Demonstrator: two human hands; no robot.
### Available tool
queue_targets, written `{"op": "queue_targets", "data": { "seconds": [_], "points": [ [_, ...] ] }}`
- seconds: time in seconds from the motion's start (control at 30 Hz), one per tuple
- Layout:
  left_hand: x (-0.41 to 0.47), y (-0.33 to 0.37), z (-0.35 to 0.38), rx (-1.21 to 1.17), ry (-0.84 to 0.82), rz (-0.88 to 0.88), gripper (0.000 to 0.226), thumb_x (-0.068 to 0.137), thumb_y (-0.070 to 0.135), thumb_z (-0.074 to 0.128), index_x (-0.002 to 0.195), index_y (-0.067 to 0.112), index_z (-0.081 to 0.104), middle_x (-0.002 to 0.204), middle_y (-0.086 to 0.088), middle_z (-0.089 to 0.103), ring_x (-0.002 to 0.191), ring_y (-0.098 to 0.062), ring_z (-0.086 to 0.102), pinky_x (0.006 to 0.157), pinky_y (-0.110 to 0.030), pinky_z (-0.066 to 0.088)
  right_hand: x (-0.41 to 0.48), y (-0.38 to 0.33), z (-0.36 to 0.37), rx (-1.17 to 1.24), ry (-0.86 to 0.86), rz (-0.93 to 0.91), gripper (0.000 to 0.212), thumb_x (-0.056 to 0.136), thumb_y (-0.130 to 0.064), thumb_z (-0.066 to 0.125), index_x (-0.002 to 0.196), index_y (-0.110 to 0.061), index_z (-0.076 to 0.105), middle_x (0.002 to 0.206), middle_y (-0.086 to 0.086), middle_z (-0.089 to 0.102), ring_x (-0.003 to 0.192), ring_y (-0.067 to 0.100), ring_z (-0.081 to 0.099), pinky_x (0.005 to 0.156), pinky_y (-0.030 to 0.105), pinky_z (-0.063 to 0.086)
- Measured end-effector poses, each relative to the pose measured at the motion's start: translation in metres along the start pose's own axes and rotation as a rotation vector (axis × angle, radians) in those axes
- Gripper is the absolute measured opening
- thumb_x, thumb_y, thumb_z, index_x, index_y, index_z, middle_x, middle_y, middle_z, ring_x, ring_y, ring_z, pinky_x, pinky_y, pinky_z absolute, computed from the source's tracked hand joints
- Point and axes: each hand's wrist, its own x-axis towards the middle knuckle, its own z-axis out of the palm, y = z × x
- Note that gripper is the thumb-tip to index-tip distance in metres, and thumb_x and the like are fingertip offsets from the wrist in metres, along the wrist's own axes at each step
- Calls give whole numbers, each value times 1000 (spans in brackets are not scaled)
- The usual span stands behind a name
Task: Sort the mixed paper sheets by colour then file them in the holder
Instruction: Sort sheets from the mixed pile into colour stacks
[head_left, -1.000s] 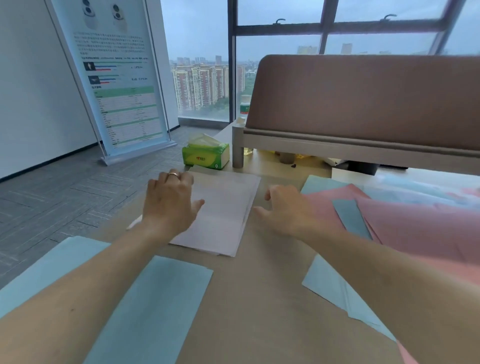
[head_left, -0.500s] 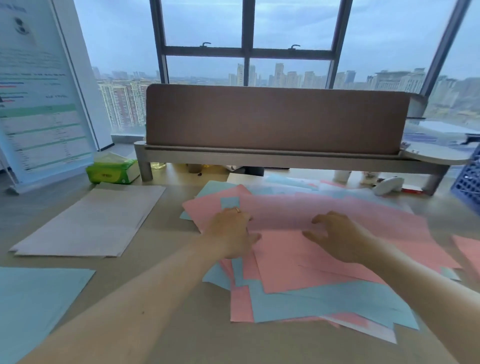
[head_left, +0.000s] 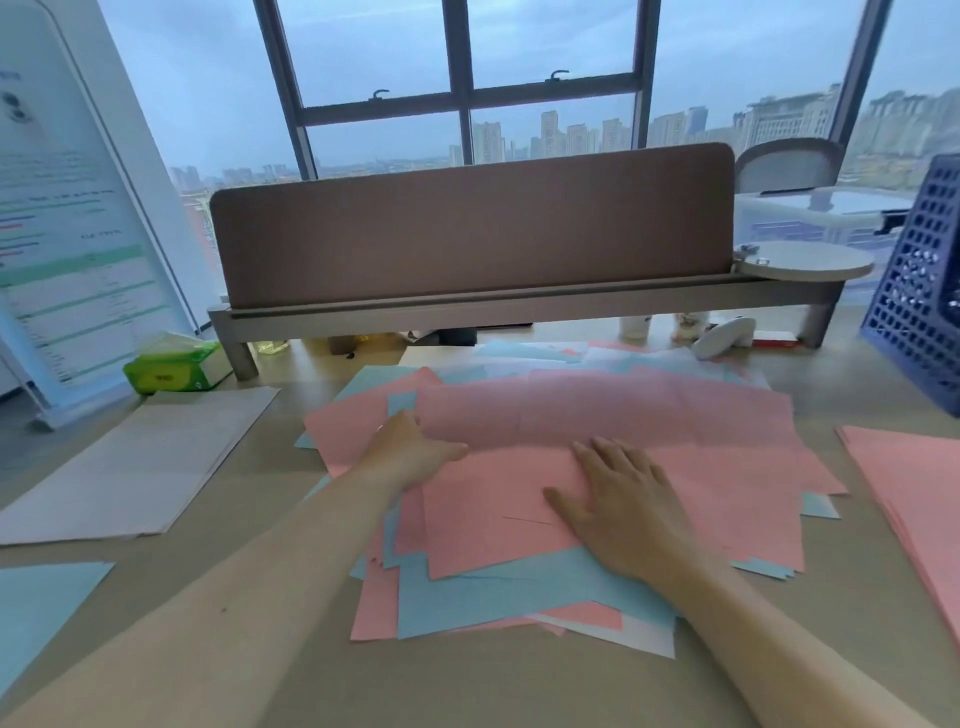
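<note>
Sorting is judged part done, with nothing filed yet. The desk (head_left: 291, 649) fills the lower frame and carries all the paper.

1. Mixed pile (head_left: 717, 483), centre of frame: pink and blue sheets overlapping at odd angles, with some white showing at its lower edge. This is the unsorted remainder.
2. Sorted stacks, set well apart from the pile, presumably so colours do not remix: white stack (head_left: 140, 467) at left, pink stack (head_left: 914, 493) at the right edge, blue stack (head_left: 36, 608) at lower left.
3. Holder (head_left: 919, 291), a blue perforated bin at the right edge, just above the pink stack. Its contents cannot be made out.
4. Right hand (head_left: 618, 504): released, fingers spread flat on the pile, apparently pinning the lower sheets in place.
5. Left hand (head_left: 410, 454): grasping the left edge of the top pink sheet (head_left: 597, 410), fingers tucked out of sight beneath it, thumb on the near side. The sheet shows blurred and lifted off the pile.
</note>
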Motion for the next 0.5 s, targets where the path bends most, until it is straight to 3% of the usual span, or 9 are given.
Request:
{"op": "queue_targets", "data": {
  "seconds": [0.13, 0.2, 0.27, 0.37, 0.43, 0.5],
  "points": [
    [9, 6, -2, -430, -4, -187, 60, 62, 35, 93, 107, 6, 66, 99, -6, 71, 94, -24, 66, 89, -35, 55, 0, 2, 2, 17, 8, -4, 78, 92, -73, 27, 155, -28, 24, 164, -4, 20, 150, 20, 15, 121, 37, 13],
    [13, 10, -3, -584, -43, -252, 42, 73, 23, 89, 105, 8, 67, 97, -8, 72, 87, -22, 68, 79, -33, 57, 0, 2, 3, 21, 4, -4, 79, 91, -74, 26, 155, -28, 24, 164, -4, 20, 150, 20, 14, 122, 37, 13],
    [13, 14, -2, -590, -64, -285, 26, 81, 16, 83, 95, 10, 62, 83, -7, 64, 74, -19, 59, 65, -28, 51, 0, 2, 4, 18, 6, -3, 79, 91, -75, 26, 155, -29, 24, 164, -4, 20, 150, 20, 14, 122, 38, 13],
    [16, 16, 4, -492, -68, -288, 25, 81, 18, 84, 90, 9, 63, 71, -5, 50, 62, -18, 45, 55, -28, 41, 0, 3, 4, 21, 5, -4, 80, 90, -76, 25, 155, -29, 23, 164, -4, 20, 151, 19, 13, 122, 38, 13],
    [18, 15, 5, -433, -79, -270, 29, 79, 20, 86, 96, 8, 65, 73, -5, 53, 64, -19, 47, 55, -28, 41, 0, 3, 3, 33, -2, -5, 80, 91, -75, 24, 156, -29, 22, 164, -4, 18, 151, 19, 11, 123, 37, 11],
    [23, 11, 6, -333, -82, -237, 35, 77, 24, 88, 98, 7, 64, 85, -9, 62, 75, -23, 58, 65, -30, 50, -1, 3, 2, 43, -6, -4, 80, 91, -75, 24, 156, -29, 21, 165, -4, 17, 151, 18, 10, 123, 37, 11]
  ]
}}
